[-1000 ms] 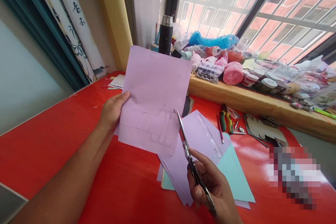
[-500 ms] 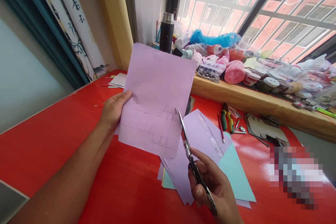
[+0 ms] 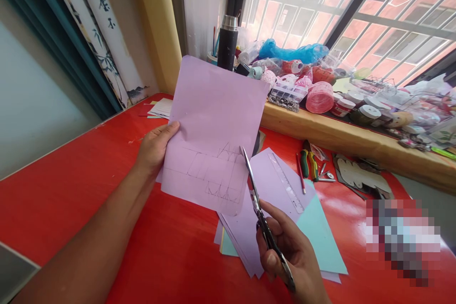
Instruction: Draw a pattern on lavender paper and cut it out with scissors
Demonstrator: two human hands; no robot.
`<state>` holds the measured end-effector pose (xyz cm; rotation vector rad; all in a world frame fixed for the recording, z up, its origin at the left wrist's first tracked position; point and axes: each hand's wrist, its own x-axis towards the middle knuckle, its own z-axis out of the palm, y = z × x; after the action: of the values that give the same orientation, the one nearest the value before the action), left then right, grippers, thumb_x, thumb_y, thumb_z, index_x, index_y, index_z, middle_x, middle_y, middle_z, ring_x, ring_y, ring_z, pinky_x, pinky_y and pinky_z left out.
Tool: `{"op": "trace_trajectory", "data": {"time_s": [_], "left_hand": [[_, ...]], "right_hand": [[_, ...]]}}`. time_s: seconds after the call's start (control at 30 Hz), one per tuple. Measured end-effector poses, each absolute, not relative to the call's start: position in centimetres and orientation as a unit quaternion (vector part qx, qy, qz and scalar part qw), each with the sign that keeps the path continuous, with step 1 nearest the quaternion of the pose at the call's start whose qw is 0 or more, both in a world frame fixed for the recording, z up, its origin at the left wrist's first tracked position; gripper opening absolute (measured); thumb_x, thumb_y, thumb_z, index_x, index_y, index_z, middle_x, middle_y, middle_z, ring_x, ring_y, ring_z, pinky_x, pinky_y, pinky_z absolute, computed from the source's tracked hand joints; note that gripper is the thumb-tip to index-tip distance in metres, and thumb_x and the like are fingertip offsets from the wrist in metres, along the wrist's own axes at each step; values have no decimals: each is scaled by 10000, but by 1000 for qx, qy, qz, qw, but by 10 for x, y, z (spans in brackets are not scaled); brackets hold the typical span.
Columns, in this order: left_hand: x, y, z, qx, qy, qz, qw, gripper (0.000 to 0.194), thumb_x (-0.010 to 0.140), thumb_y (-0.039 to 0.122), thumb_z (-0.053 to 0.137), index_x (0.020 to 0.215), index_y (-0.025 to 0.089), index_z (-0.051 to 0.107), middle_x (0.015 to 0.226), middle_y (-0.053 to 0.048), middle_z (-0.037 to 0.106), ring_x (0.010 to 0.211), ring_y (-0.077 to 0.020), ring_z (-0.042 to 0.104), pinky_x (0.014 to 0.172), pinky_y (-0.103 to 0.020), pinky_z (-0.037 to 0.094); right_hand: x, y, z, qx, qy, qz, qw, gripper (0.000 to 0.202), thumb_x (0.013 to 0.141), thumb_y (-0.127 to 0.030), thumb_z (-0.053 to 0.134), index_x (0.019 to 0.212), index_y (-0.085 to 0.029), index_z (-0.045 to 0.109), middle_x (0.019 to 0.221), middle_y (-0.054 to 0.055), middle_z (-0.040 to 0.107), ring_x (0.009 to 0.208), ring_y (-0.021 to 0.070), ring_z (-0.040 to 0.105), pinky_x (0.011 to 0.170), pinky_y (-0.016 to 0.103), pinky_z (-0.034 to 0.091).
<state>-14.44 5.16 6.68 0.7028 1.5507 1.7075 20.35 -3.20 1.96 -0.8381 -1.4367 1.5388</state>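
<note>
A purple sheet of paper (image 3: 217, 109) is held up above the table, pinched at its left edge by my left hand (image 3: 158, 145). Pencil lines, with arches and a peak among them, run across its lower half. My right hand (image 3: 288, 247) grips a pair of scissors (image 3: 257, 199) by the handles, with the blades pointing up and to the left. The blade tips are at the sheet's right edge, near the drawing; whether they touch the paper I cannot tell. Below lie more purple sheets (image 3: 265, 171) and a light-blue sheet (image 3: 320, 232), with a clear ruler (image 3: 285, 183) on top.
On the red table (image 3: 171, 256) to the right are a red pencil (image 3: 301, 173), pliers (image 3: 309, 161) and cut grey card pieces (image 3: 361, 175). A crowded windowsill (image 3: 331, 137) holds jars, yarn and a black thermos (image 3: 227, 43). Small cards (image 3: 162, 108) lie at the back left.
Almost nothing differs. The view has shifted slightly, and the sheet's lower right corner appears a little farther right. Both hands keep their hold on the paper and scissors.
</note>
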Motion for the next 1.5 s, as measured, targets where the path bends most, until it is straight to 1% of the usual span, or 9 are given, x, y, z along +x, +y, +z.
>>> {"op": "trace_trajectory", "data": {"time_s": [0.33,0.47,0.6,0.8,0.93,1.17,1.33,1.5], "left_hand": [[-145,52,66,275,594,663,363,349,784,585,876,777,245,799,783,-61,789,644,-215,684,564,-297,570],[-145,52,65,275,600,661,357,350,805,585,856,790,240,799,795,-58,790,649,-204,676,567,-285,562],[-146,52,65,277,609,654,355,345,827,577,832,788,237,785,754,-38,762,616,-192,658,555,-281,552],[-145,52,67,274,603,657,361,344,813,573,855,783,236,791,771,-41,769,620,-176,655,554,-262,553],[-145,52,67,272,601,656,367,335,821,562,850,788,233,794,772,-45,769,615,-176,652,550,-266,552],[-147,52,66,265,606,652,370,359,831,567,841,759,221,775,702,-30,710,574,-161,614,516,-252,510],[-146,52,66,254,602,657,377,348,836,553,842,771,216,785,714,-33,717,569,-155,609,511,-247,508],[-148,52,65,265,600,655,373,351,852,557,836,774,218,788,734,-46,739,591,-165,634,526,-248,524]], "right_hand": [[202,-33,24,-315,-569,627,430,646,998,-550,824,1576,-301,677,703,-54,508,481,107,387,454,235,419],[201,-32,25,-312,-567,630,429,644,999,-540,830,1579,-309,673,702,-56,510,485,106,387,461,234,419],[201,-32,25,-300,-563,636,434,630,1005,-525,831,1579,-320,673,697,-59,504,493,106,383,465,228,418],[201,-31,25,-296,-557,643,435,612,1007,-495,840,1576,-337,679,713,-56,511,500,99,385,471,220,408],[201,-31,24,-299,-554,644,435,614,1003,-488,848,1570,-319,687,714,-54,517,500,101,387,470,226,400],[203,-32,24,-302,-549,650,430,620,999,-481,858,1574,-325,685,723,-56,520,511,101,397,487,226,400],[204,-31,23,-312,-541,653,429,625,983,-455,882,1563,-317,697,739,-50,533,516,100,422,484,223,411],[204,-32,24,-308,-541,659,422,633,987,-468,876,1573,-321,687,730,-54,527,510,99,423,483,225,426]]}}
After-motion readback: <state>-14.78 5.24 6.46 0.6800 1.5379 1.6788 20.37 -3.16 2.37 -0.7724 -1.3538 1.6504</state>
